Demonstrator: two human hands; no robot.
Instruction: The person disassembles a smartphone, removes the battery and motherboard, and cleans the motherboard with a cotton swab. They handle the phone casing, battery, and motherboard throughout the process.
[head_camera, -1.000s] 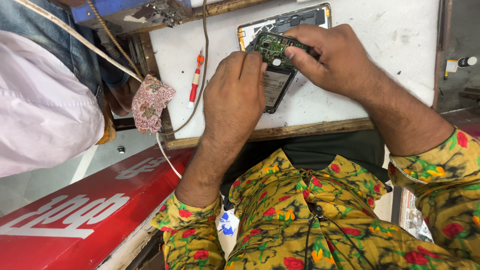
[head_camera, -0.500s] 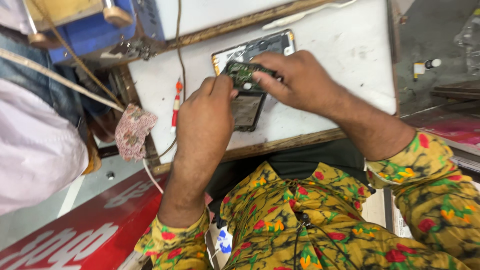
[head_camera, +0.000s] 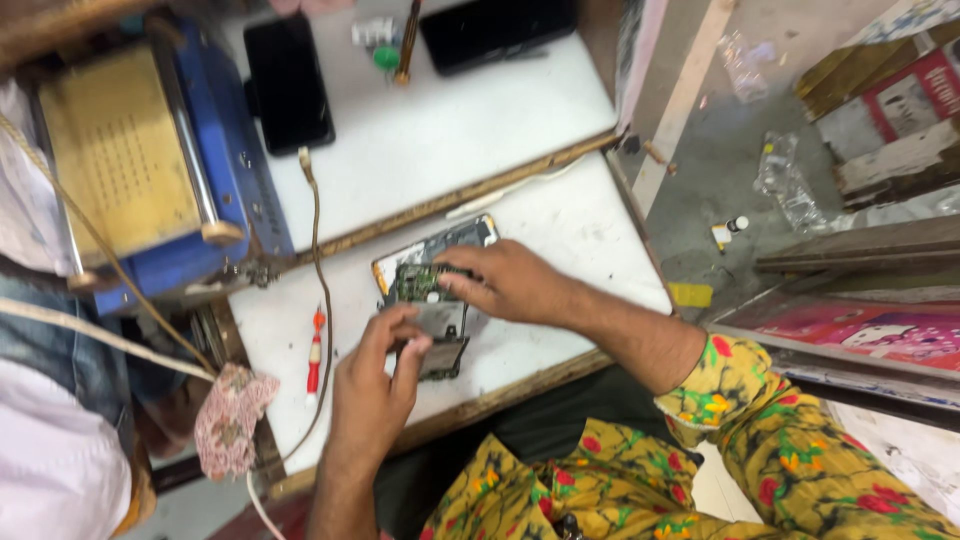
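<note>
Workbench with a white top fills most of what we see, and a second white board lies behind it, a wooden edge between them. On the far left stands a blue machine with a yellow plate on top. Two dark phones rest on the back board, one near the machine and one at the top edge. A thin cable runs from the back board down across the workbench.

In the middle of the workbench lies an opened phone with its back cover off, so we see the green circuit board and grey metal parts inside. Our right hand lies over its right side, fingers bent and pressing on the upper part of the phone. Our left hand comes from below; thumb and fingers are half closed and pinch the lower part of the same phone. Whether a small tool is between these fingers, we cannot tell.

Left of the phone lies a small red and white screwdriver, apart from the left hand. A pink cloth hangs at the left corner of the workbench.
</note>
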